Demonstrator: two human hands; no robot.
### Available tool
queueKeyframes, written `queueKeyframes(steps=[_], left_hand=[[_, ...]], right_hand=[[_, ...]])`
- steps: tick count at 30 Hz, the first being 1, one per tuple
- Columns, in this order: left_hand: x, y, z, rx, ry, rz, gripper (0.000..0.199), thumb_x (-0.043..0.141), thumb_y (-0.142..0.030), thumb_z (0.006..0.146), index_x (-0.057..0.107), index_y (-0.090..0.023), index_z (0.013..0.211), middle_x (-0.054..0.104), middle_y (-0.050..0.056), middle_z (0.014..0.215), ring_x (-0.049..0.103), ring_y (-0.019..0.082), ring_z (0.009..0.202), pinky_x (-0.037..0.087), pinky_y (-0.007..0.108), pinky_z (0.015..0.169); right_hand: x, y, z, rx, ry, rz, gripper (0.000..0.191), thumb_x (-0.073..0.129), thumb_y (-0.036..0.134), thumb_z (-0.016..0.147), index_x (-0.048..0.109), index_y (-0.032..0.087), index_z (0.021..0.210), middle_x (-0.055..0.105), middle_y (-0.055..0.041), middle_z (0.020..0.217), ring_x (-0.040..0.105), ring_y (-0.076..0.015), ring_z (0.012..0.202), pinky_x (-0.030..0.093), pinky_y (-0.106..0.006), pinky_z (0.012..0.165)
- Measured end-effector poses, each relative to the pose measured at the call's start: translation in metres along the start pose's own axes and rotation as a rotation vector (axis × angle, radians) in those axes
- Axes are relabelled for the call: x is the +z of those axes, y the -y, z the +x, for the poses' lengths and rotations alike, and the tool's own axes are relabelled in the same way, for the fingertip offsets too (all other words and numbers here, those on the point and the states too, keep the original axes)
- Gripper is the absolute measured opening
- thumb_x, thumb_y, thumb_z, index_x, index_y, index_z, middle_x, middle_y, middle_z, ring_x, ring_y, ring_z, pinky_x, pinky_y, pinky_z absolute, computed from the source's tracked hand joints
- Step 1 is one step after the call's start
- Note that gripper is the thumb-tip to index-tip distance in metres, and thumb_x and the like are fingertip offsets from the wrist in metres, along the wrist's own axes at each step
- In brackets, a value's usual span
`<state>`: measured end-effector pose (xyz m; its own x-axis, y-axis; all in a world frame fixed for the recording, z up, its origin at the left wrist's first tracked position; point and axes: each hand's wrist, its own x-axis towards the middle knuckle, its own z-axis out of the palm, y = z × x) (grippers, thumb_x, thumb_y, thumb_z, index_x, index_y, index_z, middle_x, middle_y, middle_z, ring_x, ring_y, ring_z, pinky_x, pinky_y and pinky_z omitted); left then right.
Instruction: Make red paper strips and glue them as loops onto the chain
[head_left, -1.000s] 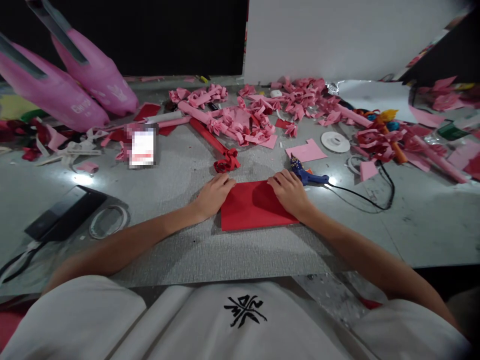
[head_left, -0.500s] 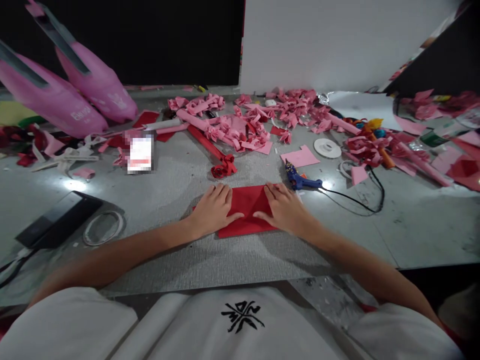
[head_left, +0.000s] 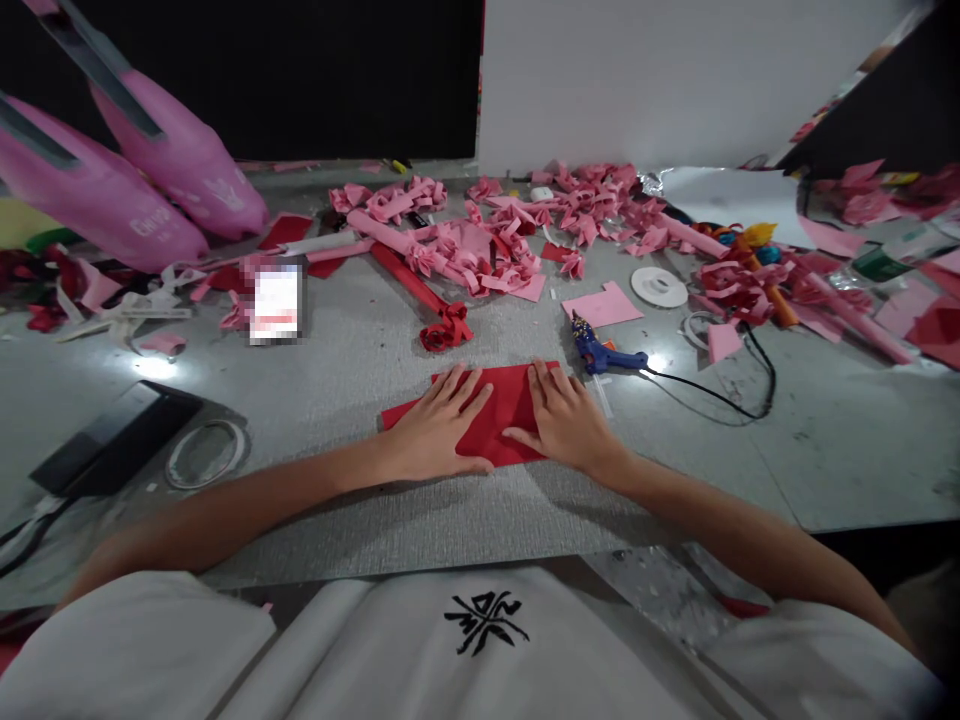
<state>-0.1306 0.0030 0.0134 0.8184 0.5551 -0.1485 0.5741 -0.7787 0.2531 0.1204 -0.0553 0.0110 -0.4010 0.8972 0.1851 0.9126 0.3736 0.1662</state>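
A folded sheet of red paper [head_left: 504,412] lies flat on the grey table in front of me. My left hand [head_left: 439,425] rests palm down across its left part, fingers spread and thumb stretched toward the near edge. On the right part lies my right hand [head_left: 566,415], also flat, with the thumb apart from the fingers. A corner of red paper sticks out to the left of my left hand. Beyond the sheet is a red paper curl on a rolled stem [head_left: 446,328]. A blue glue gun [head_left: 607,357] lies just past my right hand.
Pink paper flowers and strips [head_left: 480,250] are heaped along the back. A white spool [head_left: 658,287] sits at the right. To the left are a black phone-like device [head_left: 116,435], a tape roll [head_left: 206,453] and two pink bottle-shaped objects [head_left: 142,210].
My left hand has spread its fingers, and its thumb has moved toward the near edge of the red paper. My right hand stays in nearly the same place. The view has shifted slightly.
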Motion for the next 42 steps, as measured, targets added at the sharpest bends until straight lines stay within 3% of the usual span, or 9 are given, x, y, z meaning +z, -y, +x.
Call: queueKeyframes(steps=[3,6,9,17,26,31,35,38,42], left_hand=[[-0.004,0.001,-0.001,-0.003,0.021,-0.009,0.124,0.048,-0.093,0.082,0.016,-0.011,0.169,0.0,0.021,0.175,-0.006,0.043,0.162,0.009,0.059,0.131],[-0.011,0.007,-0.003,-0.006,0.047,-0.019,0.125,0.052,-0.093,0.08,0.017,-0.011,0.168,0.0,0.021,0.175,-0.004,0.04,0.163,0.008,0.056,0.132],[-0.014,0.015,-0.005,-0.012,0.056,-0.035,0.125,0.054,-0.092,0.079,0.018,-0.012,0.168,-0.001,0.02,0.175,-0.002,0.04,0.163,0.009,0.055,0.132],[-0.001,0.021,-0.01,0.048,-0.068,-0.018,0.12,0.049,-0.091,0.083,0.013,-0.015,0.169,-0.003,0.018,0.176,-0.005,0.038,0.164,0.004,0.056,0.132],[0.0,0.021,-0.011,0.037,-0.101,-0.016,0.121,0.052,-0.091,0.082,0.011,-0.019,0.17,-0.005,0.014,0.177,-0.003,0.039,0.164,0.005,0.057,0.132],[-0.003,0.02,-0.011,0.043,-0.078,-0.023,0.12,0.051,-0.09,0.084,0.01,-0.018,0.17,-0.004,0.014,0.177,-0.002,0.04,0.164,0.003,0.057,0.132],[-0.004,0.018,-0.011,0.054,-0.091,-0.016,0.12,0.049,-0.092,0.083,0.006,-0.022,0.17,-0.005,0.014,0.177,-0.001,0.042,0.163,0.005,0.06,0.131],[-0.002,0.017,-0.01,0.056,-0.113,0.011,0.113,0.05,-0.09,0.084,0.008,-0.03,0.17,-0.007,0.011,0.177,-0.001,0.044,0.163,0.007,0.063,0.13],[0.0,0.016,-0.01,0.058,-0.109,0.051,0.11,0.054,-0.088,0.084,0.014,-0.032,0.17,-0.003,0.012,0.177,0.002,0.044,0.163,0.009,0.063,0.13]], right_hand=[[-0.002,-0.001,0.0,-0.128,-0.109,0.021,0.075,0.049,0.06,0.103,0.054,-0.004,0.143,0.058,-0.0318,0.141,0.056,-0.0403,0.122,0.047,-0.051,0.1],[-0.004,0.002,0.0,-0.486,-0.147,0.127,0.031,0.048,0.025,0.107,0.066,0.009,0.127,0.07,-0.0156,0.107,0.063,-0.0242,0.093,0.052,-0.038,0.082],[-0.003,0.005,0.0,-0.705,-0.098,0.228,0.033,0.043,0.008,0.104,0.061,0.007,0.131,0.067,-0.0098,0.098,0.063,-0.0184,0.082,0.051,-0.031,0.071],[-0.006,0.0,-0.005,-0.782,0.032,0.261,0.04,0.044,0.013,0.105,0.053,0.007,0.144,0.067,-0.0135,0.108,0.064,-0.0213,0.095,0.053,-0.035,0.077],[-0.016,-0.032,-0.07,-0.469,0.055,0.327,0.044,0.05,0.019,0.103,0.057,0.019,0.147,0.072,-0.0084,0.102,0.066,-0.0225,0.098,0.053,-0.042,0.09],[-0.032,-0.045,-0.096,-0.254,0.011,0.256,0.02,0.056,0.019,0.101,0.074,0.021,0.109,0.071,-0.0051,0.08,0.064,-0.0184,0.071,0.052,-0.037,0.072],[-0.05,-0.034,-0.067,-0.078,-0.019,0.383,0.022,0.054,0.023,0.104,0.073,0.022,0.094,0.071,-0.0043,0.077,0.065,-0.0168,0.066,0.05,-0.033,0.063],[-0.052,-0.017,-0.021,0.198,0.041,0.752,0.025,0.058,0.037,0.104,0.072,0.02,0.115,0.077,-0.0054,0.09,0.071,-0.0172,0.073,0.055,-0.031,0.068],[-0.035,-0.001,0.034,0.324,0.164,1.248,0.037,0.068,0.053,0.095,0.069,0.017,0.105,0.075,-0.0031,0.081,0.066,-0.0135,0.058,0.051,-0.026,0.054]])
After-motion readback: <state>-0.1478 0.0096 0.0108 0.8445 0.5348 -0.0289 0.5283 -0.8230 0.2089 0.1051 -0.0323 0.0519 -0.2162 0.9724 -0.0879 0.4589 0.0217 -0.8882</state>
